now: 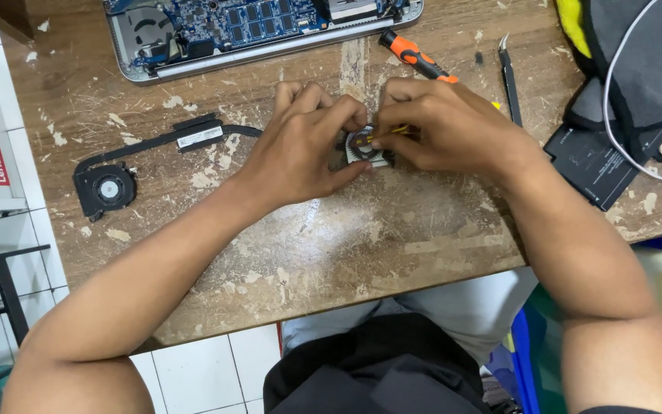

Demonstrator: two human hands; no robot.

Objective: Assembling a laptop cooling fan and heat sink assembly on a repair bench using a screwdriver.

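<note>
My left hand (pixel 306 142) and my right hand (pixel 444 126) meet over a small round cooling fan (pixel 363 146) lying on the worn wooden table (pixel 362 245). The left hand's fingers pinch the fan's left edge and hold it down. My right hand grips a thin yellow-tipped tool (pixel 392 132) whose point rests on the fan's hub. Most of the fan is hidden under my fingers.
An opened laptop (pixel 254 31) with its blue board exposed lies at the table's far edge. A black fan with a heat pipe (pixel 128 172) sits to the left. An orange-black screwdriver (pixel 415 57), black tweezers (pixel 509 77), a flat black battery (pixel 595 165) and a grey bag with a white cable (pixel 637 69) lie at right.
</note>
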